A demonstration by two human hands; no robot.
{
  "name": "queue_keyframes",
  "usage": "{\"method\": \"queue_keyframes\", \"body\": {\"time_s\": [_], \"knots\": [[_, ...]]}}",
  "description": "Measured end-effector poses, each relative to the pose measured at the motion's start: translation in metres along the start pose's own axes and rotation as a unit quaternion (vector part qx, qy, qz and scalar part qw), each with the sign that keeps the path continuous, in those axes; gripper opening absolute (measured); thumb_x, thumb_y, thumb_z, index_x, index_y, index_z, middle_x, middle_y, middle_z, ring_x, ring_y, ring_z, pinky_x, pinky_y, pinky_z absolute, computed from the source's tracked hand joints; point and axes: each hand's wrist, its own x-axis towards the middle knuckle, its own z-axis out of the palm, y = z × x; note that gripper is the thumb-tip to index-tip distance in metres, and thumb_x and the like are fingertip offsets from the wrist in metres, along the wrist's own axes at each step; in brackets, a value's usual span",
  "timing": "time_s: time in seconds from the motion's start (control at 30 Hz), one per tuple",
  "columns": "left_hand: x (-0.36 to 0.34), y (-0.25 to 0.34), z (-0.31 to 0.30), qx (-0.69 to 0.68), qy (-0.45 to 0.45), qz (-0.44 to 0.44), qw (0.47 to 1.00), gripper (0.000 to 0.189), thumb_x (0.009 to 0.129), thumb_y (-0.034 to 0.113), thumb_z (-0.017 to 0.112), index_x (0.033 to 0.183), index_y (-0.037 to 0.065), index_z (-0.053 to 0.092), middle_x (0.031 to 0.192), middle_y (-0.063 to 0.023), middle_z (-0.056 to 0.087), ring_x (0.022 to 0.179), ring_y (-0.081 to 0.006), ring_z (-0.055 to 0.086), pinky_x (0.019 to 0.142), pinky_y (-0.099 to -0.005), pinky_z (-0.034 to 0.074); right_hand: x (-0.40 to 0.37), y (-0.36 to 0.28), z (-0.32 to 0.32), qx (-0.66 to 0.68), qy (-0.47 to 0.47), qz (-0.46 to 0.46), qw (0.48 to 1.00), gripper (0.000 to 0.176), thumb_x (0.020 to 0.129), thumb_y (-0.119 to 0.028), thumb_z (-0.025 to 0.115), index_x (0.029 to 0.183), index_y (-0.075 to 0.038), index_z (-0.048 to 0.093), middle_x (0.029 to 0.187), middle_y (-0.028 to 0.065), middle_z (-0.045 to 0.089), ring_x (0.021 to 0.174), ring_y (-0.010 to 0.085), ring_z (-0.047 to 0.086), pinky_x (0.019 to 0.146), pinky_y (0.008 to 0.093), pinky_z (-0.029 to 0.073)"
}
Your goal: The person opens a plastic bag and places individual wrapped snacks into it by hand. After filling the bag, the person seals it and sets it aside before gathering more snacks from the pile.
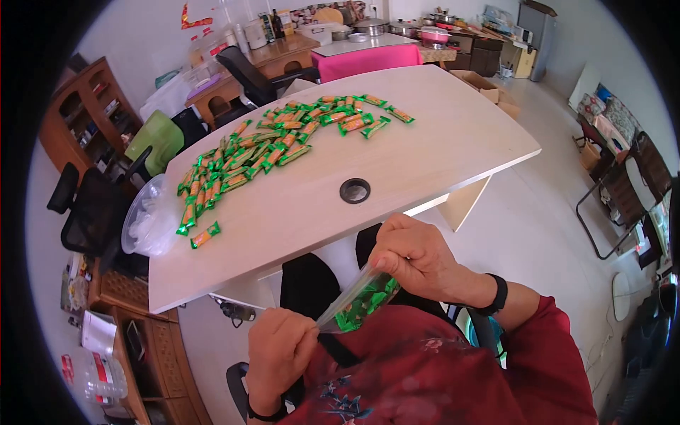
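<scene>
Between my two hands, in front of my chest, a clear plastic bag (363,303) with green-wrapped snack packets inside is stretched at a slant. My left hand (280,348) is closed on the bag's lower left end. The upper right end is pinched in my right hand (418,258), thumb on top. Beyond them, on the table, lies a large loose pile of green and orange wrapped snack bars (258,152). One single snack bar (205,235) lies apart, near the table's left end.
The pale table (439,134) has a round black cable grommet (355,190). A clear tub of plastic bags (152,219) sits at its left edge. Office chairs (95,209) stand to the left, a brown chair (630,184) to the right. Pots (372,27) stand on the far counter.
</scene>
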Motion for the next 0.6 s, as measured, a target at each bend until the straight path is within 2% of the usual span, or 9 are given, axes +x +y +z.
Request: {"method": "queue_keyframes", "body": {"time_s": [0.1,0.2,0.27,0.3,0.33,0.4,0.43,0.53,0.6], "knots": [[0.015,-0.008,0.002,-0.006,0.007,0.016,1.0,0.013,0.071,0.003,0.072,0.076,0.006,0.061,0.072,-0.0087,0.06,0.067,-0.0303,0.057,0.059,-0.0406,0.043,0.009,0.007,-0.013,-0.037,-0.024,0.001,0.999,0.027,0.091,-0.028,0.066,0.075,-0.006,0.064,0.067,0.0091,0.056,0.062,0.0279,0.054,0.059,0.037,0.045],[0.044,-0.014,-0.001,0.017,0.005,0.014,1.0,0.014,0.071,0.003,0.073,0.075,0.006,0.06,0.07,-0.0089,0.059,0.066,-0.0302,0.057,0.059,-0.04,0.043,0.025,0.011,-0.025,-0.036,-0.036,0.062,0.997,0.025,0.093,-0.025,0.064,0.08,-0.004,0.066,0.07,0.0076,0.059,0.064,0.0222,0.056,0.062,0.0339,0.047],[0.062,-0.021,-0.001,0.024,0.016,0.057,0.998,0.014,0.071,0.003,0.072,0.074,0.006,0.059,0.069,-0.0084,0.057,0.065,-0.0296,0.055,0.058,-0.0397,0.042,0.034,0.013,-0.035,0.136,-0.036,0.157,0.978,0.024,0.096,-0.022,0.062,0.085,-0.001,0.067,0.072,0.0053,0.061,0.071,0.0147,0.06,0.064,0.0316,0.049],[0.072,-0.019,0.001,0.018,0.04,0.079,0.996,0.012,0.07,0.001,0.069,0.071,0.003,0.057,0.064,-0.0086,0.053,0.057,-0.0281,0.051,0.052,-0.0367,0.038,0.039,0.004,-0.046,0.115,-0.059,0.182,0.975,0.024,0.098,-0.021,0.06,0.089,0.0,0.067,0.076,0.0028,0.064,0.071,0.0086,0.062,0.061,0.027,0.049],[0.078,-0.018,0.0,0.017,0.04,0.079,0.996,0.012,0.07,0.001,0.069,0.071,0.003,0.057,0.064,-0.0086,0.053,0.057,-0.0281,0.051,0.052,-0.0367,0.038,0.041,0.0,-0.052,0.115,-0.059,0.183,0.975,0.024,0.098,-0.021,0.06,0.089,0.0,0.067,0.076,0.0028,0.064,0.071,0.0086,0.062,0.061,0.027,0.049],[0.089,-0.017,-0.003,0.034,0.021,0.112,0.993,0.014,0.07,0.002,0.07,0.07,0.004,0.056,0.063,-0.0087,0.051,0.057,-0.0283,0.05,0.053,-0.0375,0.039,0.042,-0.002,-0.058,0.146,-0.047,0.21,0.965,0.024,0.098,-0.023,0.06,0.091,-0.001,0.068,0.077,0.0033,0.065,0.062,0.0078,0.061,0.054,0.0236,0.049],[0.096,-0.017,-0.003,0.033,0.017,0.112,0.993,0.014,0.07,0.002,0.07,0.07,0.004,0.056,0.063,-0.0087,0.051,0.057,-0.0283,0.05,0.053,-0.0375,0.039,0.04,0.001,-0.06,0.136,-0.034,0.173,0.975,0.026,0.098,-0.025,0.06,0.091,-0.001,0.068,0.078,0.0036,0.065,0.056,0.0067,0.059,0.051,0.0207,0.048],[0.119,-0.022,-0.002,0.053,-0.031,0.136,0.989,0.016,0.07,0.006,0.072,0.07,0.005,0.056,0.063,-0.0091,0.052,0.057,-0.0289,0.05,0.053,-0.0385,0.039,0.037,0.003,-0.074,0.155,-0.028,0.221,0.962,0.026,0.099,-0.023,0.059,0.091,0.001,0.067,0.08,0.0042,0.067,0.059,0.0084,0.062,0.052,0.0215,0.049],[0.141,-0.031,0.0,0.046,-0.127,0.141,0.981,0.016,0.075,0.011,0.072,0.073,0.004,0.059,0.064,-0.0089,0.054,0.058,-0.0318,0.053,0.054,-0.0391,0.041,0.035,0.005,-0.086,0.15,0.006,0.238,0.959,0.027,0.099,-0.023,0.057,0.091,0.002,0.067,0.08,0.005,0.067,0.059,0.0092,0.062,0.053,0.0213,0.049]]}}
